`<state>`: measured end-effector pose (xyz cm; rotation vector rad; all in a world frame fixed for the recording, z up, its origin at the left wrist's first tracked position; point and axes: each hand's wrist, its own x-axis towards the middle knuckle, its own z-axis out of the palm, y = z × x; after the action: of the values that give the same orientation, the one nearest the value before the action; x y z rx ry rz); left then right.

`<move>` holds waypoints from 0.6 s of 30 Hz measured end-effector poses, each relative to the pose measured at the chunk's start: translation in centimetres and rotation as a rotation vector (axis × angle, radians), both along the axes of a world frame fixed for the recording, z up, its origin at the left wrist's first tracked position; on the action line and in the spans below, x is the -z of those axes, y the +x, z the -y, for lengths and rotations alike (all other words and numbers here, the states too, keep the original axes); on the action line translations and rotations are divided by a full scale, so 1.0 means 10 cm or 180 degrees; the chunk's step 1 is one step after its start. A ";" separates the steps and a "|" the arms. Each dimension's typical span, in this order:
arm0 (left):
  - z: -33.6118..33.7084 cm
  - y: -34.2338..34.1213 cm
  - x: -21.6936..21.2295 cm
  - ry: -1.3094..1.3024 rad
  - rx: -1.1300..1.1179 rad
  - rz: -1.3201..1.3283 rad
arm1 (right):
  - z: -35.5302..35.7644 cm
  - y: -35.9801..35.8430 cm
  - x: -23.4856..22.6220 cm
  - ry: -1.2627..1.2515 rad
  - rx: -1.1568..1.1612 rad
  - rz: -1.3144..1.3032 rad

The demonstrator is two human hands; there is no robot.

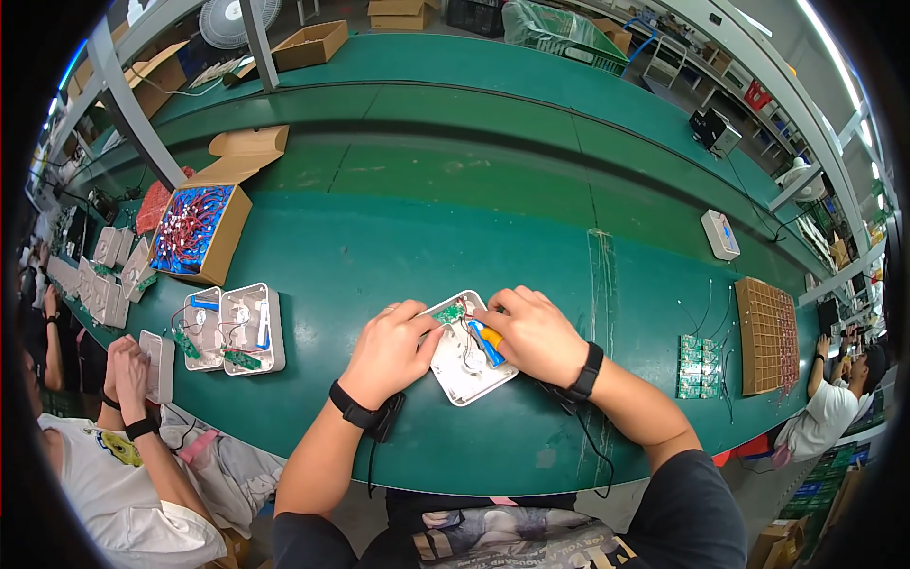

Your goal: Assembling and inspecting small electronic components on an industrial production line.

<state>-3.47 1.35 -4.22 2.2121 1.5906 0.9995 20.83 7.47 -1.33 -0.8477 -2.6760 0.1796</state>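
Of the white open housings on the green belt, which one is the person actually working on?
The one in front of the person, under both hands: left hand, right hand on the white housing. The two open housings farther left lie untouched.

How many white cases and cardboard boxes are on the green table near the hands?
Open white cases: 3
Box of blue and red wired parts: 1
Total: 4
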 end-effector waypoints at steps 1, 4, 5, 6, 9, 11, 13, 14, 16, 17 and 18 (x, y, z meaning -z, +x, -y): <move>0.00 0.00 0.01 0.0001 -0.0001 0.0004 | 0.01 0.02 -0.05 -0.0010 -0.0008 0.0056; -0.02 -0.01 -0.02 -0.0035 -0.0002 -0.0012 | 0.04 0.08 -0.21 -0.0190 -0.0200 0.0355; -0.03 -0.01 -0.04 -0.0045 0.0010 -0.0024 | 0.06 0.10 -0.26 -0.0273 -0.0284 0.0500; -0.04 0.00 -0.05 -0.0033 0.0022 -0.0028 | 0.06 0.12 -0.29 -0.0262 -0.0271 0.0497; -0.02 -0.02 -0.04 -0.0101 -0.0036 0.0031 | 0.05 0.12 -0.37 -0.0230 -0.0391 0.0698; 0.00 -0.05 -0.01 -0.0092 -0.0066 -0.0033 | 0.09 0.11 -0.43 -0.0287 -0.0645 0.0729; 0.02 -0.10 0.02 -0.0088 -0.0099 -0.0149 | 0.14 0.10 -0.46 -0.0409 -0.1127 0.0807; 0.03 -0.09 -0.01 -0.0086 -0.0184 -0.0209 | 0.17 0.09 -0.42 -0.0385 -0.1214 0.0753; -0.01 0.00 -0.08 0.0061 -0.0087 -0.0239 | 0.25 0.09 -0.22 -0.0141 -0.1220 0.0889; -0.02 -0.01 -0.11 0.0139 0.0017 -0.0237 | 0.26 0.08 -0.17 -0.0022 -0.1165 0.0969; 0.01 -0.08 -0.17 0.0145 -0.0012 -0.0300 | 0.23 0.06 -0.17 0.0001 -0.1193 0.0910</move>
<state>-4.32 1.22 -2.50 2.3194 1.6270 0.9549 21.41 5.18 0.40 -0.3851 -3.0847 0.1538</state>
